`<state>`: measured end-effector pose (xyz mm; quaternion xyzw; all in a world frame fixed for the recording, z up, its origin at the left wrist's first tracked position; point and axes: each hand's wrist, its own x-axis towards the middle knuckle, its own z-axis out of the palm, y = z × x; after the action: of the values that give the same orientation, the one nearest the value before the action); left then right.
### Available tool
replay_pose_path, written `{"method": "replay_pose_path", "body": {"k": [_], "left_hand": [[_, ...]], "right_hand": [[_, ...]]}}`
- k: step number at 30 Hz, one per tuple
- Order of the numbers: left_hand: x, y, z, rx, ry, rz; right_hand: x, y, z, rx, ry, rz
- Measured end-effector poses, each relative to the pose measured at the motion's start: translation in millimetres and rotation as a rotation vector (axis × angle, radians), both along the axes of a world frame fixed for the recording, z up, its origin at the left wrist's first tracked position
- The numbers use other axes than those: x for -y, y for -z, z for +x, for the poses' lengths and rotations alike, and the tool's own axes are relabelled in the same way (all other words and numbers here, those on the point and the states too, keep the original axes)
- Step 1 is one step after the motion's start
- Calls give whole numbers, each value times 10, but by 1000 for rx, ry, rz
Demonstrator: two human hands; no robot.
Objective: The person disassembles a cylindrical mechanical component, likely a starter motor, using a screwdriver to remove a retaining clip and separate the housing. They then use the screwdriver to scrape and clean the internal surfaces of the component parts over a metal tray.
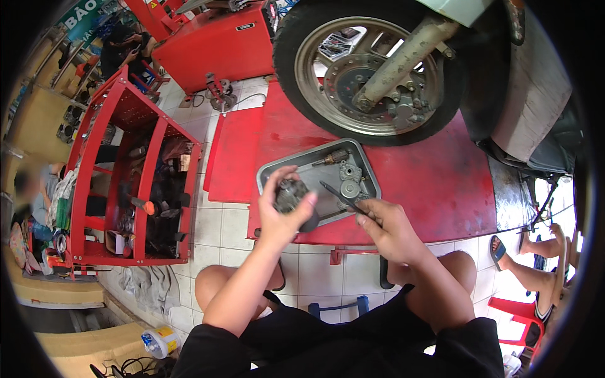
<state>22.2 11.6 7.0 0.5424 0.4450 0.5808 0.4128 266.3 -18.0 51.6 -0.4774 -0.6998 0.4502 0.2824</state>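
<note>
My left hand is wrapped round a grey metal carburetor-like part with a dark round end, held up over the near left side of a metal tray. In my right hand is a slim black tool, pinched between thumb and fingers. Its tip points up and left toward the part, with a gap between them. Whether that tip has bristles is too small to tell. Inside the tray lie a grey metal cover with a round boss and a small cylindrical part.
The tray rests on a red platform, beneath a motorbike's front wheel. A red shelf cart stands left, a red cabinet behind it. A blue stool is between my legs. Other people sit at far left and right.
</note>
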Motion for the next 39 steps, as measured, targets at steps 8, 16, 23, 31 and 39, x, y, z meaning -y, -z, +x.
{"method": "replay_pose_path", "body": {"k": [8, 16, 23, 31, 39], "left_hand": [[-492, 516, -286, 125, -133, -738], [-620, 747, -268, -743, -210, -653], [-576, 507, -11, -1367, -200, -583], [-608, 513, 16, -1749, -191, -471], [-537, 434, 112, -1702, -251, -162]], "right_hand": [[-171, -62, 381, -216, 276, -36], [-202, -15, 453, -15, 206, 104], [-191, -75, 455, 113, 124, 237], [-378, -3, 552, 485, 2, 260], [-690, 71, 889, 710, 85, 102]]}}
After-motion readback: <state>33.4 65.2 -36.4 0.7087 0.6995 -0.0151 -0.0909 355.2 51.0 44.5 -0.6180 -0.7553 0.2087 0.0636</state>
